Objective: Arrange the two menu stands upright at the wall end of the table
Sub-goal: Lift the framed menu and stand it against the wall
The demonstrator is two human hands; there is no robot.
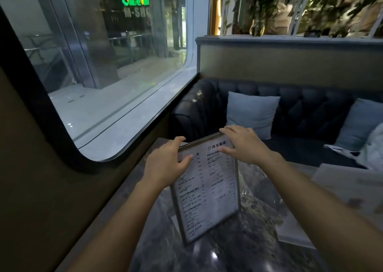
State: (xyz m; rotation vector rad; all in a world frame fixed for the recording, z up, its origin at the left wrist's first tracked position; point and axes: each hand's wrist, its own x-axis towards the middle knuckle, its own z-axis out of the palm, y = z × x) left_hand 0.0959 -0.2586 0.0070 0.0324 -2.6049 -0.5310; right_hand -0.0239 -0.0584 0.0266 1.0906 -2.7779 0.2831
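Note:
A framed menu stand (209,191) with a white printed sheet stands upright and slightly tilted on the dark marble table (244,249), near the wall side. My left hand (165,164) grips its upper left corner, thumb on the front. My right hand (244,145) holds the top right edge, fingers over the top. A second clear stand or sheet (294,230) seems to lie flat on the table to the right, partly hidden by my right forearm.
The wall with a large window (116,81) runs along the left. A dark tufted sofa (306,110) with light blue cushions (251,113) sits beyond the table. A pale paper or board (352,191) lies at the right edge.

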